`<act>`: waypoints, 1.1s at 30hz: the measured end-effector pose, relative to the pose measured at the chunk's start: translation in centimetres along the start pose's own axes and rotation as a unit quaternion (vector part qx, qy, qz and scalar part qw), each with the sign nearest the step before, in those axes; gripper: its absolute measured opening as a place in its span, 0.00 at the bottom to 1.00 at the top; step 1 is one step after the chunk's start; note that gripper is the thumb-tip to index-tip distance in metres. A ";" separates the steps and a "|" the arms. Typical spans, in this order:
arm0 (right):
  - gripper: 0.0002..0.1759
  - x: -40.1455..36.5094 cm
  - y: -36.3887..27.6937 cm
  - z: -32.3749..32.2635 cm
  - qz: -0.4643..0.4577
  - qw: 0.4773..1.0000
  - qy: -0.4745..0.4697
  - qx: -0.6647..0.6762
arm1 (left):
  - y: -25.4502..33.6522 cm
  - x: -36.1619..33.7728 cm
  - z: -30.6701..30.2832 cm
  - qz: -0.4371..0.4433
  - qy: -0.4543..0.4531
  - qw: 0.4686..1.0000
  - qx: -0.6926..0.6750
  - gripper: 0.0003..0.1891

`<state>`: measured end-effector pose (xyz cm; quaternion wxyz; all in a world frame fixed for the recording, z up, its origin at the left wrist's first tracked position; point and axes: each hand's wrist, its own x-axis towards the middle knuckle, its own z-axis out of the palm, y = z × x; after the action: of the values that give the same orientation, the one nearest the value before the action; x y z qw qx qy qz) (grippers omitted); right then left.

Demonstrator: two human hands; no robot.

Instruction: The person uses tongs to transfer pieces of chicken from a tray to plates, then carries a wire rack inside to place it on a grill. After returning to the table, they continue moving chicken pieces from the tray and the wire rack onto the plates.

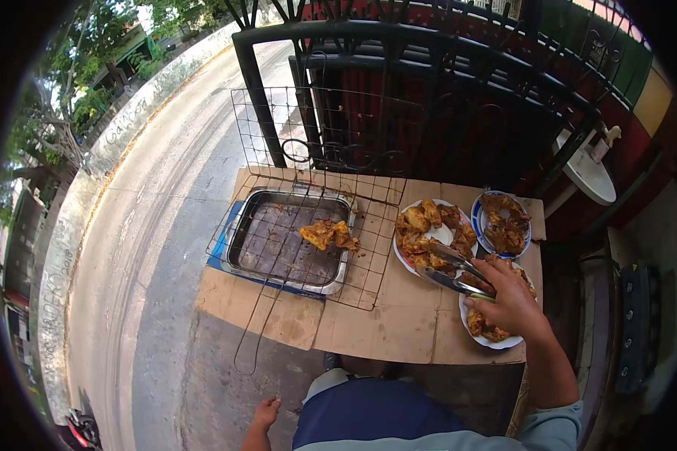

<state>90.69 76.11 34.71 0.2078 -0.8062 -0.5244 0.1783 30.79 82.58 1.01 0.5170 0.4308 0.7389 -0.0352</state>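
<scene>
Head | right hand (508, 297): gripping tongs (447, 281) over plate (439, 235) | left hand (265, 413): off table

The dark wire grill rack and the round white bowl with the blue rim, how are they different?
The dark wire grill rack is open mesh; the round white bowl with the blue rim is solid. The rack looks bigger than the bowl. The rack carries one browned food clump; the bowl holds several pieces. Both hold food.

Site is identified as an outdoor roadside cooking spot: a street (165, 158) is bordered by a lettered wall (128, 116); beside a black metal gate (429, 37), plates (442, 234) of browned meat (412, 220) and a wire grill rack (323, 192) are set out on cardboard (384, 331).
</scene>
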 end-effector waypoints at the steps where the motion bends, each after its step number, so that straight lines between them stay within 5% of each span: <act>1: 0.36 1.6 -1.1 1.5 -0.001 1.000 0.001 -0.002 | 0.2 0.1 -0.3 0.000 -0.003 1.000 -0.010 0.27; 14: 0.30 14.1 -9.7 12.6 0.078 0.989 -0.047 -0.119 | -5.4 8.2 -8.7 -0.084 -0.036 0.995 -0.042 0.27; 20: 0.28 13.0 -7.3 12.0 0.102 0.993 -0.025 0.045 | -5.9 13.0 -11.7 -0.090 -0.073 0.993 -0.026 0.29; 23: 0.29 11.3 -8.2 11.7 0.211 0.966 -0.043 0.143 | -6.4 17.5 -11.3 -0.051 -0.092 0.994 -0.013 0.27; 27: 0.31 9.4 -5.7 13.1 0.159 0.967 0.024 0.199 | -5.7 22.2 -10.5 -0.001 -0.105 0.994 -0.013 0.25; 29: 0.32 8.2 -4.4 12.5 0.147 0.963 0.045 0.221 | -5.2 22.9 -10.4 0.093 -0.073 0.993 0.015 0.25; 33: 0.33 5.7 -2.3 7.5 0.171 0.947 0.065 0.265 | -3.0 21.0 -10.1 0.043 -0.088 0.994 0.037 0.25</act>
<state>87.31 83.30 29.17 0.4140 -0.8093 -0.2982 0.2910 19.39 98.39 -12.18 0.5647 0.4764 0.6694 -0.0783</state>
